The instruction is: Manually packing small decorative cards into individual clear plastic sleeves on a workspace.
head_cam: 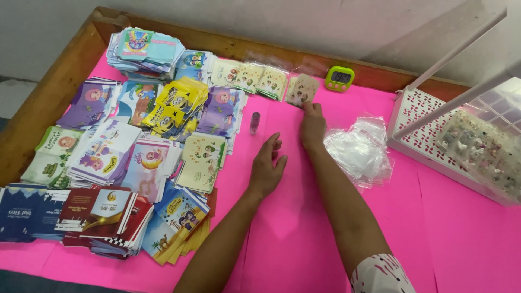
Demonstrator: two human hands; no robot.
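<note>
My right hand (313, 126) reaches far across the pink table cover (282, 217) and pinches a small beige card packet (302, 90) in a clear sleeve near the back edge. My left hand (266, 165) rests flat on the pink surface with fingers apart, holding nothing. A small pink tube (254, 122) stands just left of both hands. Beside my right hand lies a heap of clear plastic sleeves (360, 153).
Several stacks of colourful printed envelopes (135, 141) cover the left half. A green digital timer (340, 78) sits at the back. A white perforated rack (429, 130) with a clear compartment box (483, 149) stands at right. A wooden rim (49, 92) borders the table.
</note>
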